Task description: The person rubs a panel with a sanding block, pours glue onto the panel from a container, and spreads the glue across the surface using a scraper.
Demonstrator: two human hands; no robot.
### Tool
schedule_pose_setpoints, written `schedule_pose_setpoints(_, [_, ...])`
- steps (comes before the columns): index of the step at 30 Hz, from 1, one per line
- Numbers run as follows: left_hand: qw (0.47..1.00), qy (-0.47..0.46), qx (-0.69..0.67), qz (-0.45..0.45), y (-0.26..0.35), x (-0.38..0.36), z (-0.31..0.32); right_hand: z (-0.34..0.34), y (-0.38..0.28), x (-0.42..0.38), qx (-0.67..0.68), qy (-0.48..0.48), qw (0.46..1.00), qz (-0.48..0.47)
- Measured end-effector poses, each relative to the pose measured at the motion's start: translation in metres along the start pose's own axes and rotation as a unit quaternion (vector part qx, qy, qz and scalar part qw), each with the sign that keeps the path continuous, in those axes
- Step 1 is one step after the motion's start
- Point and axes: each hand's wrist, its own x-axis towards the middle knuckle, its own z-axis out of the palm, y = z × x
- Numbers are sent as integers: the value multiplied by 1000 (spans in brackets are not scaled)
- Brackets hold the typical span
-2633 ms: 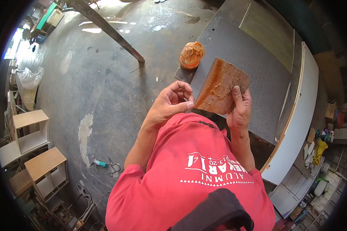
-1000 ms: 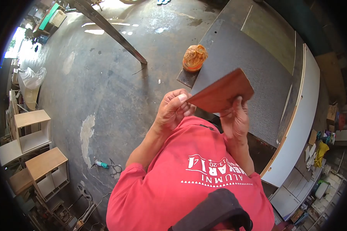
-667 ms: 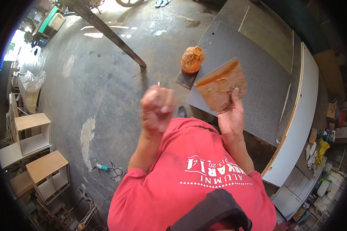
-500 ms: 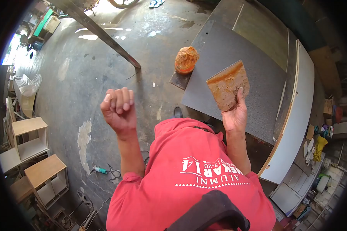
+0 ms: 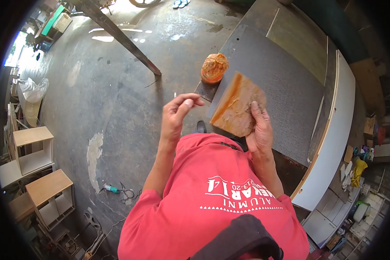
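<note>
My right hand [image 5: 260,129] grips a flat spreader [image 5: 239,106], its thumb pressed on the upper face. Orange-brown glue-like paste is smeared over the spreader, thickest along its left edge. Left of it, my left hand [image 5: 176,116] is raised with the fingers curled together and the thumb tip near them. Nothing shows in that hand, and it is apart from the spreader. Beyond both hands stands a tub coated in orange paste [image 5: 214,68], near the corner of a dark grey sheet [image 5: 286,82].
A white panel [image 5: 327,143] runs along the right side. Wooden box frames [image 5: 50,188] stand at lower left. A green-bodied power tool [image 5: 111,188] and its cord lie on the floor. A slanting post [image 5: 121,39] rises at upper left.
My left hand has moved right, toward the spreader, and turned with its fingers pointing right. My right hand has tilted the spreader and shifted it left, and its pasted edge now faces left.
</note>
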Motion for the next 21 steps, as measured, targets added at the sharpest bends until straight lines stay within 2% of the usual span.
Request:
schedule_pose_setpoints(1, [1000,3,0,0,5,1,9,1,2,0,-11,-20,999,30])
schedule_pose_setpoints(3, [990,-100,-64,-78,15,1,19,3,5,-1,-23,-22,999,44])
schedule_pose_setpoints(6, [985,-148,-10,-84,7,1,16,3,6,-1,-41,-22,998,51])
schedule_pose_setpoints(11, [984,-128,12,-121,10,-5,22,18,5,1,-73,-10,997,1])
schedule_pose_setpoints(12, [987,-91,-9,-134,8,-5,26,20,9,0,-194,44,972,-123])
schedule_pose_setpoints(13, [988,-52,-30,-145,7,-4,28,21,11,0,-308,95,915,-243])
schedule_pose_setpoints(14, [987,-51,-30,-146,7,-3,28,18,6,-2,-308,95,915,-242])
schedule_pose_setpoints(15, [989,-42,-15,-141,6,-2,29,13,-4,-4,-459,-1,818,-347])
schedule_pose_setpoints(16, [990,-35,-1,-137,6,-2,29,10,-9,-7,-586,-96,678,-433])
schedule_pose_setpoints(17, [990,-37,0,-140,5,-2,31,10,-6,-8,-587,-93,679,-431])
schedule_pose_setpoints(19, [992,-36,-8,-123,3,0,33,16,4,-10,-567,-198,676,-428])
schedule_pose_setpoints(21, [992,-35,-5,-118,-2,1,35,18,9,-9,-575,-195,669,-430])
